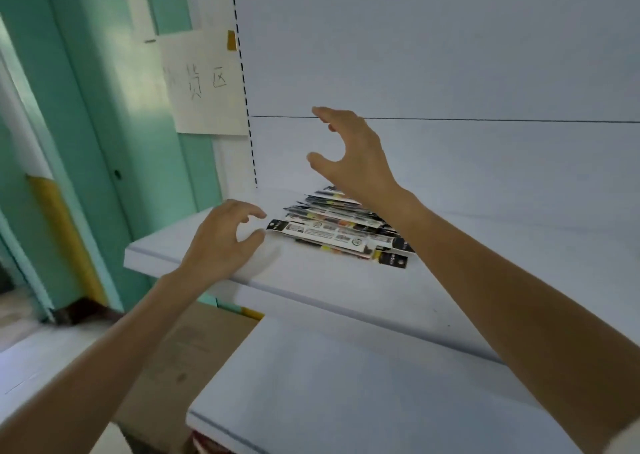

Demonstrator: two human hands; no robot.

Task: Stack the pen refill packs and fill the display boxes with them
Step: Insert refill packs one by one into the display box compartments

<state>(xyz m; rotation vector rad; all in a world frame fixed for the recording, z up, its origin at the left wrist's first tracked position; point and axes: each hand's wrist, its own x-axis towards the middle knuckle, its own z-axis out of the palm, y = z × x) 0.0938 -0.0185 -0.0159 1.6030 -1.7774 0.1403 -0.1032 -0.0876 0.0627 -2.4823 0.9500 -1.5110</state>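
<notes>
Several flat pen refill packs (332, 232), black, white and yellow, lie fanned in a loose pile on the white upper shelf (194, 246). My left hand (221, 239) hovers at the pile's left end, fingers loosely curled, thumb close to the front pack's black tip, holding nothing. My right hand (353, 152) is raised above the back of the pile, fingers and thumb spread in an open claw, with nothing in it. My right forearm hides part of the pile's right side. No display box is in view.
A second white shelf (346, 384) juts out below. The white back panel (433, 55) rises behind the pile. A paper sign (204, 83) hangs on the teal wall at left. A cardboard box (183, 360) sits on the floor below the shelves.
</notes>
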